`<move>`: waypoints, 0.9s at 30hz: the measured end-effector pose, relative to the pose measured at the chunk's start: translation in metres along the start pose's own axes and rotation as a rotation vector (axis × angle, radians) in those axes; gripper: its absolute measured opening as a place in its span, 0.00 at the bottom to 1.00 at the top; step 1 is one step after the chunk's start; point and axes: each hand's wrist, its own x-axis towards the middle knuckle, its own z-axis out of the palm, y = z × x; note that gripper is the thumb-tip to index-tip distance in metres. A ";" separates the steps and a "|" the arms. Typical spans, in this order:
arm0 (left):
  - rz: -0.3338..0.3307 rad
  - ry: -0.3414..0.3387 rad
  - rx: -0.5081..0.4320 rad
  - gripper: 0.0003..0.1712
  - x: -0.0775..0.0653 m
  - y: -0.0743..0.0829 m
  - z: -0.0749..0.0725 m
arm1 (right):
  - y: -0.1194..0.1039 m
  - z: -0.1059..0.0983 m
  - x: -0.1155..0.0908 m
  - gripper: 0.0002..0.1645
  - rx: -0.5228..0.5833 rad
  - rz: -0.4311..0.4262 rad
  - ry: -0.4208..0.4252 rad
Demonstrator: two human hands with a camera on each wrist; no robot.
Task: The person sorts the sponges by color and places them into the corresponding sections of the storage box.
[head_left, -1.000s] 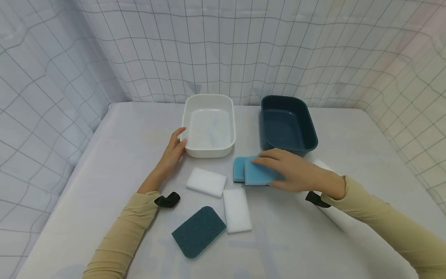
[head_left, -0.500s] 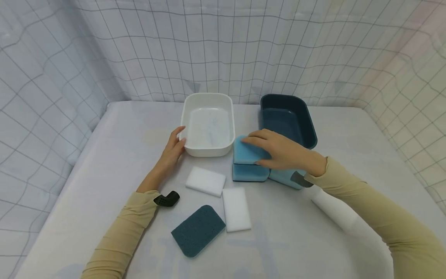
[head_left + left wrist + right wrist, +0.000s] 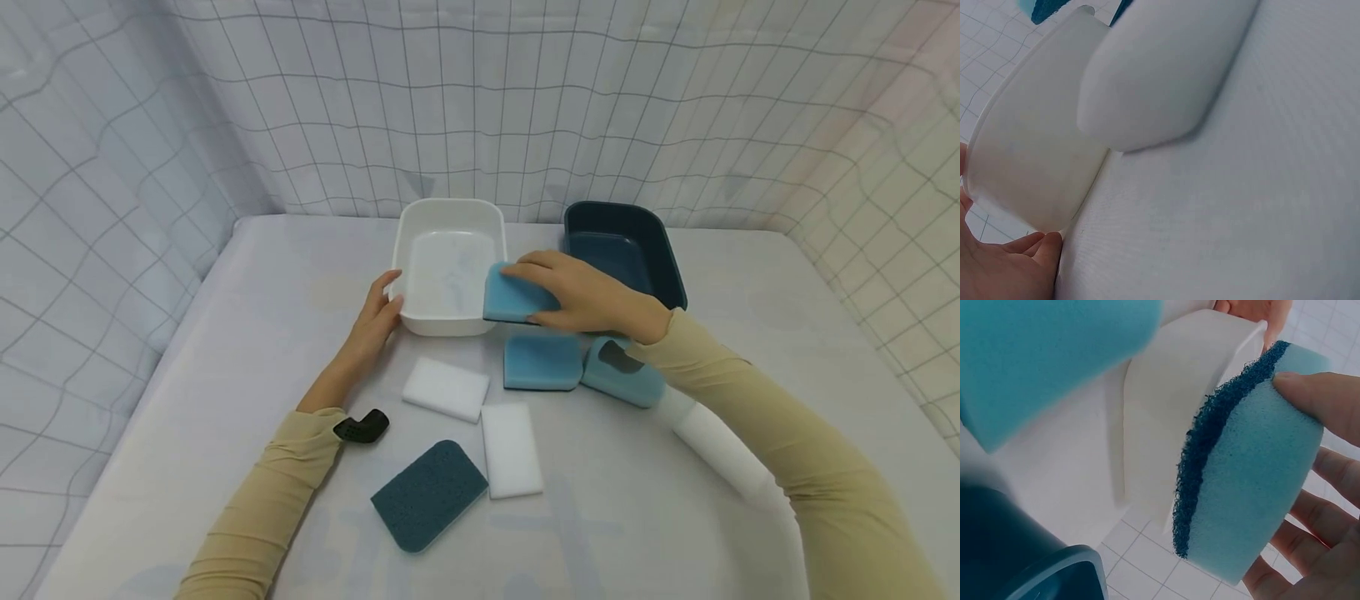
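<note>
My right hand [image 3: 577, 292] grips a blue sponge [image 3: 1254, 462] with a dark scouring layer, thumb on one side and fingers on the other. In the head view the sponge overlaps the near right corner of the white bin [image 3: 450, 327]. At that bin's left side, my left hand [image 3: 373, 317] rests with fingertips against the wall and rim. Two more blue sponges, a left one [image 3: 542, 363] and a right one [image 3: 626, 379], lie side by side below the right hand. The left wrist view shows the left hand [image 3: 1016, 269] low against the bin's outer wall.
A dark blue bin [image 3: 663, 250] stands back right, partly behind the right hand. Nearer lie two white sponge blocks, one [image 3: 446, 389] by the white bin and one [image 3: 512, 451] below, plus a dark green scouring sponge [image 3: 430, 497]. A white object [image 3: 720, 446] is partly under the right forearm.
The right hand has lifted one blue sponge off the group and carried it up and left to the white bin. The left hand has stayed at the bin.
</note>
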 end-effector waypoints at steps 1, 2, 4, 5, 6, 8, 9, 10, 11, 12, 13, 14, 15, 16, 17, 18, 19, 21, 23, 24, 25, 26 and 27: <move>0.000 0.000 -0.002 0.30 0.000 0.001 0.000 | 0.001 0.000 0.001 0.37 0.004 0.007 -0.003; 0.000 -0.001 -0.001 0.30 0.000 0.001 0.000 | 0.003 0.000 0.003 0.37 0.007 0.016 -0.008; -0.001 -0.001 0.000 0.30 0.000 0.002 0.000 | 0.005 -0.001 0.006 0.37 0.010 0.032 -0.016; 0.000 0.000 -0.005 0.30 0.000 0.003 0.001 | 0.006 -0.001 0.008 0.37 0.011 0.040 -0.020; 0.001 0.003 -0.013 0.30 0.000 0.004 0.001 | 0.007 0.000 0.010 0.37 0.009 0.047 -0.023; -0.002 0.007 -0.027 0.30 0.000 0.004 0.001 | 0.008 0.001 0.014 0.37 0.013 0.058 -0.026; -0.004 0.010 -0.036 0.30 0.001 0.004 0.001 | 0.009 0.002 0.017 0.37 0.015 0.060 -0.027; -0.006 0.012 -0.045 0.30 0.001 0.004 0.001 | 0.009 0.003 0.019 0.37 0.016 0.063 -0.028; -0.008 0.014 -0.051 0.30 0.000 0.004 0.001 | 0.010 0.003 0.022 0.37 0.021 0.065 -0.030; -0.011 0.015 -0.052 0.30 0.001 0.004 0.001 | 0.010 0.004 0.025 0.37 0.026 0.065 -0.029; -0.011 0.014 -0.053 0.30 0.001 0.003 0.001 | 0.010 0.005 0.028 0.37 0.029 0.063 -0.028; -0.012 0.013 -0.052 0.31 0.001 0.003 0.001 | 0.011 0.006 0.031 0.37 0.030 0.061 -0.027; -0.010 0.011 -0.049 0.31 0.001 0.003 0.001 | 0.011 0.007 0.034 0.37 0.033 0.062 -0.026; -0.007 0.011 -0.048 0.31 0.001 0.004 0.001 | 0.011 0.007 0.037 0.37 0.035 0.065 -0.024; -0.005 0.011 -0.045 0.31 0.001 0.004 0.001 | 0.011 0.007 0.039 0.36 0.039 0.065 -0.020; -0.004 0.011 -0.042 0.31 0.001 0.004 0.002 | 0.012 0.007 0.042 0.36 0.043 0.066 -0.019; -0.002 0.010 -0.040 0.31 0.001 0.005 0.002 | 0.012 0.007 0.044 0.36 0.046 0.068 -0.019; -0.001 0.012 -0.034 0.31 0.001 0.005 0.002 | 0.012 0.008 0.048 0.36 0.054 0.074 -0.019; -0.004 0.014 -0.033 0.31 0.001 0.006 0.003 | 0.013 0.008 0.052 0.36 0.066 0.081 -0.020; -0.005 0.015 -0.029 0.31 0.001 0.006 0.003 | 0.013 0.009 0.055 0.36 0.072 0.086 -0.022; -0.009 0.017 -0.026 0.31 0.000 0.005 0.003 | 0.013 0.010 0.057 0.36 0.077 0.090 -0.024; -0.013 0.020 -0.025 0.31 0.000 0.005 0.003 | 0.014 0.012 0.059 0.36 0.080 0.096 -0.027; -0.018 0.024 -0.024 0.31 0.000 0.004 0.004 | 0.014 0.013 0.061 0.36 0.085 0.102 -0.030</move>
